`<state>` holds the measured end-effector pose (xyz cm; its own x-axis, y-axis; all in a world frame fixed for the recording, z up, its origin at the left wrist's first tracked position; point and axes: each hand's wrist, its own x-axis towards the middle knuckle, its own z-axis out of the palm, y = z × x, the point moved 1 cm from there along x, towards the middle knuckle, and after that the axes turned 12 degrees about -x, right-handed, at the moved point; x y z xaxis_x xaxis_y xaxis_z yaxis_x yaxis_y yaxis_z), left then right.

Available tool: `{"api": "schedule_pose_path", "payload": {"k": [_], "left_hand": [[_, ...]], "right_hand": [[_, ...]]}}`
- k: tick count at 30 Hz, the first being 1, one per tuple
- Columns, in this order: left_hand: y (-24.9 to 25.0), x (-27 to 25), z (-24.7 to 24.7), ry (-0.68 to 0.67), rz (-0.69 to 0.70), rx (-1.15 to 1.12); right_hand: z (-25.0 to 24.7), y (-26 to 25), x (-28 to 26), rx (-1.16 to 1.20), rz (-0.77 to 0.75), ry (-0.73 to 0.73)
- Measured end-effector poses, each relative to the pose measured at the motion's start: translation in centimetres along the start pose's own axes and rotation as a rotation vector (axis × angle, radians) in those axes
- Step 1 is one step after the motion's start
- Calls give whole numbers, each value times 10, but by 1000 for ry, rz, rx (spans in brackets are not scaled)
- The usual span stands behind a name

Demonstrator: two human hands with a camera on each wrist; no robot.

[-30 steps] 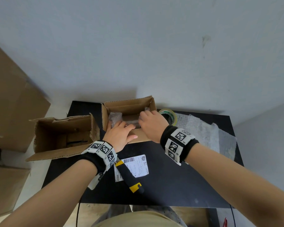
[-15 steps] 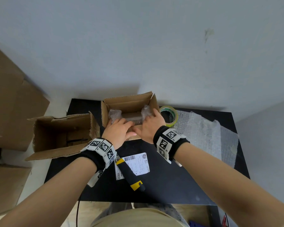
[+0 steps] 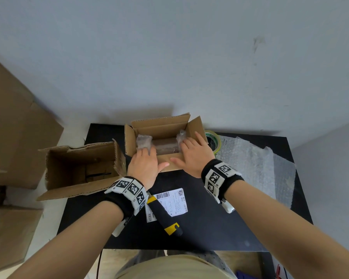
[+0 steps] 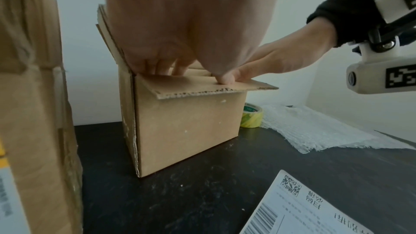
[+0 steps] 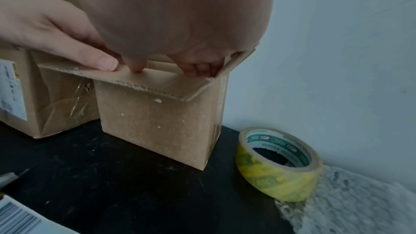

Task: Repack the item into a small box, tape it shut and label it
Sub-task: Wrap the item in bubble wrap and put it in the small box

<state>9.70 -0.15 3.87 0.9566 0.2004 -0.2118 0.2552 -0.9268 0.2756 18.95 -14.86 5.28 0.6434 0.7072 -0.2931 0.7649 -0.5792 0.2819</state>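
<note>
A small open cardboard box (image 3: 161, 125) stands at the back of the black table (image 3: 210, 224). Inside lies a brown item wrapped in bubble wrap (image 3: 164, 144). My left hand (image 3: 144, 164) reaches over the near flap (image 3: 167, 165), its fingers on the item's left end. My right hand (image 3: 193, 156) lies spread over the right end, beside the right flap. Both thumbs rest on the near flap, as the left wrist view (image 4: 225, 79) and the right wrist view (image 5: 137, 65) show. A white shipping label (image 3: 172, 204) lies near the front, and a yellow-green tape roll (image 3: 215, 137) sits right of the box.
A larger open box (image 3: 79, 170) lies on its side at the table's left edge. A black and yellow knife (image 3: 165, 218) rests across the label. A bubble wrap sheet (image 3: 254, 164) covers the table's right part. The wall is close behind.
Both hands have slid apart from the middle of the box to the item's two ends, so its brown middle now shows. The item sits lower in the box.
</note>
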Motion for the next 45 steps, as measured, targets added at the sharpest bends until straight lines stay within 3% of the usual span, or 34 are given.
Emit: {"api": "schedule_pose_path", "payload": {"k": [8,15,21,26,34,39,45], "left_hand": [[-7,5,-4,-4,-5,128],[0,5,-25,-32,38,-67],[18,-4,-56,51,249,-129],[51,-15,-63,119,416,-148],[127,-20,-34,13,618,-60],[168,-11,1,-118,588,3],[206,7,49,-228,505,16]], "right_hand": [[0,0,2,31,6,-70],[-25,-5,-6,112,56,79],[-49,-7,-34,178,159,231],[-51,4,-73,211,351,264],[-10,45,-148,298,583,141],[29,68,-178,364,658,83],[87,100,-189,479,647,-8]]}}
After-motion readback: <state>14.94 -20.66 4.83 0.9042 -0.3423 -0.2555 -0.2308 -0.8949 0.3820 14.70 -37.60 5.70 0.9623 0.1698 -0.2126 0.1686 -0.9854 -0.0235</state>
